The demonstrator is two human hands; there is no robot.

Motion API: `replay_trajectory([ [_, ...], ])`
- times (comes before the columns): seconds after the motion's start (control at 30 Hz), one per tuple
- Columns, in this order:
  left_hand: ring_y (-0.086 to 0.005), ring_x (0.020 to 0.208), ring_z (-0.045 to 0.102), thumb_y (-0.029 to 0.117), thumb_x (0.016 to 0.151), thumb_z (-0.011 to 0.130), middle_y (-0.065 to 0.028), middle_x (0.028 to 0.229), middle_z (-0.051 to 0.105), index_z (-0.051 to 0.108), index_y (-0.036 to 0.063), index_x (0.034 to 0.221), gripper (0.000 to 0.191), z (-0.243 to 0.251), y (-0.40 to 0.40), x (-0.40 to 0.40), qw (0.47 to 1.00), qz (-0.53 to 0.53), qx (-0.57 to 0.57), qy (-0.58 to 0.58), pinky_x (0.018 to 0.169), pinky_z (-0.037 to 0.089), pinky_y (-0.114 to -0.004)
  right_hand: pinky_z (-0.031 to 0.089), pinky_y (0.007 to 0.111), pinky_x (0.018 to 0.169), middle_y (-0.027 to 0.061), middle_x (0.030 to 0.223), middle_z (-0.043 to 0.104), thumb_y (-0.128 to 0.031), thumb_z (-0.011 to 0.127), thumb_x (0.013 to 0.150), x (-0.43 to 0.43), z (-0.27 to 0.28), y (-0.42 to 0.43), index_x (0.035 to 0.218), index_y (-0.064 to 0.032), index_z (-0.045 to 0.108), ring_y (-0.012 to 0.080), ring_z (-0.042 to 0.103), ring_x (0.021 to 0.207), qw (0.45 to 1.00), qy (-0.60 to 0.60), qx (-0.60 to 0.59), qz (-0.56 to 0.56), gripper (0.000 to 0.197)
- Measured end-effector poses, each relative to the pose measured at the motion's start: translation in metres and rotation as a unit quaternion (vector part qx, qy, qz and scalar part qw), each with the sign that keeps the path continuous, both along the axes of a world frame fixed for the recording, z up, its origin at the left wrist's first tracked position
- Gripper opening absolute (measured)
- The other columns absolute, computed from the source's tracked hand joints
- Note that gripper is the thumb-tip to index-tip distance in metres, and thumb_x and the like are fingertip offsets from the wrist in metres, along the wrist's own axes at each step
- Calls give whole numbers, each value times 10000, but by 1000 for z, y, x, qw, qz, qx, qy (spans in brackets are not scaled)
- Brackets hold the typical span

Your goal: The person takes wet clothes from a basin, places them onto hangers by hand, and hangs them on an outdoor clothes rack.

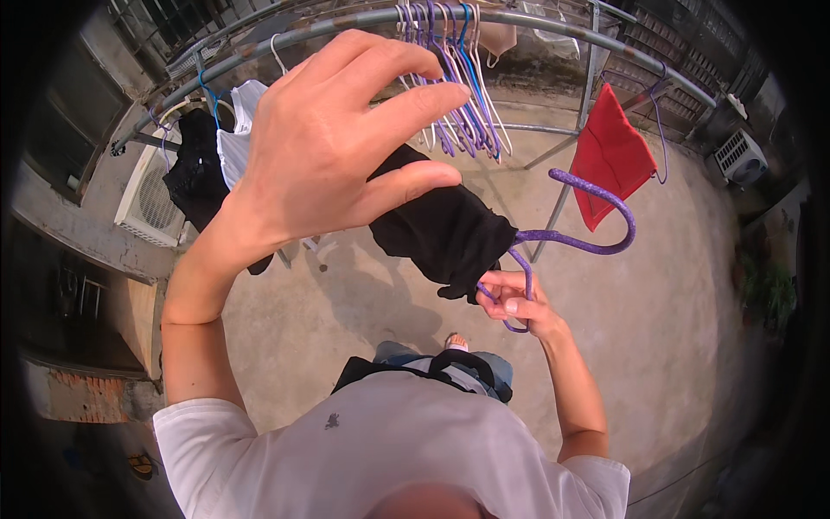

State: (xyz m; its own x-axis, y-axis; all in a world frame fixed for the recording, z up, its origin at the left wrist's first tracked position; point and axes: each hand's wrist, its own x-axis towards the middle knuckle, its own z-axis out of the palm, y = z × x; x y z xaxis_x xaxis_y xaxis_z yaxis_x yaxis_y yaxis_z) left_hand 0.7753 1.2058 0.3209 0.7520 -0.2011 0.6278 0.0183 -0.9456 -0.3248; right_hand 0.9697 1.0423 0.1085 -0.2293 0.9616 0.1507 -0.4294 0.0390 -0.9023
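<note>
My left hand (324, 136) is raised close to the camera, its fingers apart and slightly curled, with nothing between them. Lower and to the right, my right hand (519, 301) grips one end of a purple clothes hanger (583, 240), whose hook points to the right. A black cloth garment (441, 227) is on the hanger, bunched near the hook; its upper left part passes behind my left hand, so its full shape is hidden.
A metal drying rail (311, 29) curves across the top, bearing several empty hangers (467, 97), a red cloth (609, 156), a white garment (233, 149) and a black garment (194, 168). Air-conditioner units stand at left (155, 188) and right (742, 157). Concrete floor (642, 337) lies below.
</note>
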Motion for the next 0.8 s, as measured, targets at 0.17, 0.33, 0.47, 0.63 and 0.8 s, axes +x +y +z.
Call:
replay_trajectory([
  [0.17,-270,712,586,296,818,619,-94,801,612,592,7,920,308,31,-1,44,959,-92,-93,251,597,444,-333,382,266,637,127,961,511,-774,274,777,11,52,22,1181,25,537,169,466,756,991,18,97,87,934],
  [0.33,-136,804,555,312,879,550,-72,846,612,598,-35,959,360,51,42,40,906,-79,-320,266,728,418,-260,395,323,723,90,971,522,-445,427,855,17,73,33,965,-14,596,216,486,856,836,-433,233,-244,476],
  [0.47,-110,836,552,439,870,503,-38,848,611,626,16,902,442,47,72,13,885,-27,-428,181,776,417,-241,395,352,721,27,1069,571,-128,685,701,28,70,19,893,-93,617,227,502,915,551,-654,406,-323,207],
  [0.63,-100,828,540,399,873,514,-39,859,607,616,-4,941,421,42,84,-4,885,15,-431,173,768,415,-236,396,350,706,-20,1111,579,-151,694,682,45,68,4,839,-116,622,207,506,909,510,-664,428,-341,176],
  [0.8,-30,732,405,318,896,528,58,751,455,514,4,807,326,32,110,-23,913,51,-361,182,682,342,-194,430,351,679,21,867,578,-116,711,641,57,75,10,800,-86,595,212,524,813,507,-627,478,-347,200],
])
